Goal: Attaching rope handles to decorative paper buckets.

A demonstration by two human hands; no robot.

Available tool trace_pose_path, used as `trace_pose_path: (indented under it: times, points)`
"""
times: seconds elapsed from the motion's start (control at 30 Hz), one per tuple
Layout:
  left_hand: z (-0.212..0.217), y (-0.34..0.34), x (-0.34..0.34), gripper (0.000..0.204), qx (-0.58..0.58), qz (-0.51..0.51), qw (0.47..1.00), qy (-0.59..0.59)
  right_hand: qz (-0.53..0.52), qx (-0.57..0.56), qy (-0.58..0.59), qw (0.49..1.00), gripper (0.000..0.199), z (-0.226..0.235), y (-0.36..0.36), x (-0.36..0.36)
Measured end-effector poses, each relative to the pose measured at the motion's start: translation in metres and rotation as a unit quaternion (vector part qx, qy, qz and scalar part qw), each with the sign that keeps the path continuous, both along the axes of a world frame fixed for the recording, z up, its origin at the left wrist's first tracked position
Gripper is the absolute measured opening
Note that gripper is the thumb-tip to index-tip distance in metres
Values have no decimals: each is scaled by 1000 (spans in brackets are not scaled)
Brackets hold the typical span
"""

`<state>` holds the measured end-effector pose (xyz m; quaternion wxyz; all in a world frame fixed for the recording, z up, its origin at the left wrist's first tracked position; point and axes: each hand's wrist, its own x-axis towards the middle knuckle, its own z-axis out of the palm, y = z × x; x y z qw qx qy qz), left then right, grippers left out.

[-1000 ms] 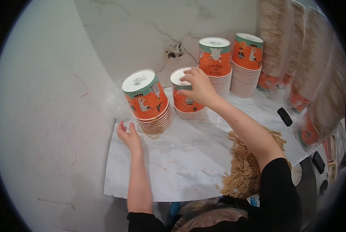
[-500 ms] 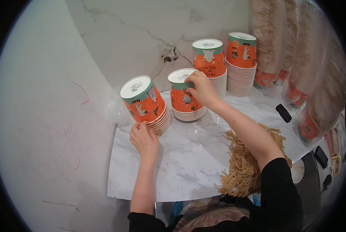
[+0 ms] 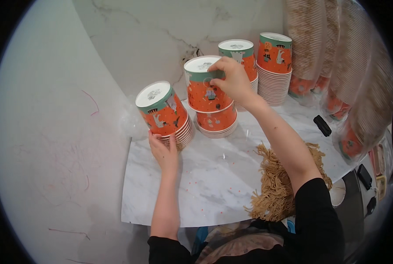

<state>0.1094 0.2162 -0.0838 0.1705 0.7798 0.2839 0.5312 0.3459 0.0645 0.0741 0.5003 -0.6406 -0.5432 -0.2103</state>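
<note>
Now the cups are getting sorted, stack by stack

The right hand (image 3: 231,79) is gripping one upturned orange cup (image 3: 205,86) by its base at centre top, lifting it clear of the second stack (image 3: 216,121); the left hand (image 3: 163,152) is bracing the leaning left stack (image 3: 165,114), fingers curled on its rims. Two taller stacks (image 3: 273,70) are standing finished at upper right; sleeved cups (image 3: 337,57) are waiting unopened
</note>
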Motion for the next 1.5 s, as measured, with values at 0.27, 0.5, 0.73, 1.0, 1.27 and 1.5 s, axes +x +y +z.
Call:
trace_pose_path:
  times: [0.27, 0.5, 0.73, 1.0, 1.27, 1.5]
  points:
    - [2, 2, -4, 70, -52, 24, 997, -58, 2, 191, -89, 978, 28, 48, -38, -40]
    - [36, -59, -26, 61, 92, -90, 978, -164, 268, 74, 288, 916, 28, 16, -75, -54]
    - [44, -143, -33, 48, 94, -198, 976, -21, 280, -126, 408, 860, 24, -50, -102, -40]
    - [25, -153, -32, 27, -10, -243, 969, -55, -42, -542, 29, 839, 19, -64, -162, 8]
    - [19, -162, -30, 31, -145, -294, 942, -69, -28, -622, 61, 780, 16, -92, -192, 8]
    - [14, -160, -28, 46, -286, -343, 882, -152, 10, -634, 39, 773, 18, -94, -190, 11]
